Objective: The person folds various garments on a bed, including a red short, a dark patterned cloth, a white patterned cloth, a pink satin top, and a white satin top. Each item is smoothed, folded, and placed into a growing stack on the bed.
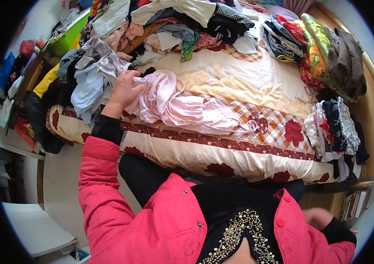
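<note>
A pale pink garment [187, 109] with thin straps lies crumpled on the floral bedspread [256, 79] in front of me. My left hand [126, 89] is at the left end of this garment, thumb and fingers around a fold of its cloth. Just left of that hand lie a light blue garment [89, 82] and grey clothes, part of a large heap. My right hand [317, 217] is low at the right, beside my pink jacket, blurred and partly hidden by it; whether it holds anything cannot be told.
A big loose heap of clothes [170, 33] spreads over the bed's far left side. Folded clothes [282, 39] stand at the far right, near a grey fleece item [347, 62]. Another row of folded clothes [335, 128] sits at the right edge. A white surface [37, 227] is at lower left.
</note>
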A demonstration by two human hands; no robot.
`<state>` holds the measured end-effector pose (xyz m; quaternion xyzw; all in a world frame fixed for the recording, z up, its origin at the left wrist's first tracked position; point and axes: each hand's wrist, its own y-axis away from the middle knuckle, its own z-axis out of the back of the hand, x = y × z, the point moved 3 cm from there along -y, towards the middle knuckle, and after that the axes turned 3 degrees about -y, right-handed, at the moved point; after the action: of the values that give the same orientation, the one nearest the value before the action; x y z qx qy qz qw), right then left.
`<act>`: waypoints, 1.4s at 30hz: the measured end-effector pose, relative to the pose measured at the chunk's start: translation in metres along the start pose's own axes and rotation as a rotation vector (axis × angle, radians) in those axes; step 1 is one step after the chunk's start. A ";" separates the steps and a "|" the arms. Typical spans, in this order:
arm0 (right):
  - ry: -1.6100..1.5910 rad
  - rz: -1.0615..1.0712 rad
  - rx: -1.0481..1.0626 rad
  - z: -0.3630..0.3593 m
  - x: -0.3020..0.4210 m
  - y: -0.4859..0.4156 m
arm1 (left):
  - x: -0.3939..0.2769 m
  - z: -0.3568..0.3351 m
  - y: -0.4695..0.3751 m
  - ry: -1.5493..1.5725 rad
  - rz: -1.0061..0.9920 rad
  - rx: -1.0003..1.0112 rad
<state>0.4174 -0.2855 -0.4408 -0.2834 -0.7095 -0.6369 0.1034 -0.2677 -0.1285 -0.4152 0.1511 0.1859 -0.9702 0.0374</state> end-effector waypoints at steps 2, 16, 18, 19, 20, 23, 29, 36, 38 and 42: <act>0.107 -0.164 -0.058 0.035 0.045 0.007 | 0.019 -0.012 -0.005 -0.107 0.165 0.022; 1.094 0.717 -0.989 0.120 0.357 -0.229 | 0.002 0.033 -0.008 1.017 0.268 0.116; 0.502 0.819 -1.024 0.148 0.341 -0.204 | -0.018 0.050 -0.008 1.173 0.171 0.090; 0.041 1.020 -0.883 0.165 0.335 -0.185 | -0.028 0.058 -0.010 1.256 0.123 0.096; -0.300 1.053 -0.715 0.183 0.319 -0.160 | -0.038 0.063 -0.013 1.345 0.076 0.106; -0.420 1.321 -0.790 0.208 0.263 -0.066 | -0.067 0.062 -0.017 1.605 -0.018 0.092; -0.432 1.145 -1.064 0.225 0.171 0.005 | -0.092 -0.006 -0.014 1.511 0.083 0.238; 0.023 0.407 -1.010 0.213 0.099 -0.049 | -0.072 -0.067 0.019 0.700 0.223 0.907; 0.017 0.435 -1.059 0.213 0.097 -0.057 | -0.070 -0.066 0.007 0.642 0.176 0.766; 0.044 0.528 -1.092 0.206 0.117 -0.061 | -0.099 -0.087 -0.034 0.464 -0.036 0.692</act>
<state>0.3336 -0.0572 -0.4672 -0.4487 -0.1833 -0.8675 0.1121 -0.1536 -0.0632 -0.4501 0.3660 -0.1449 -0.9162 -0.0755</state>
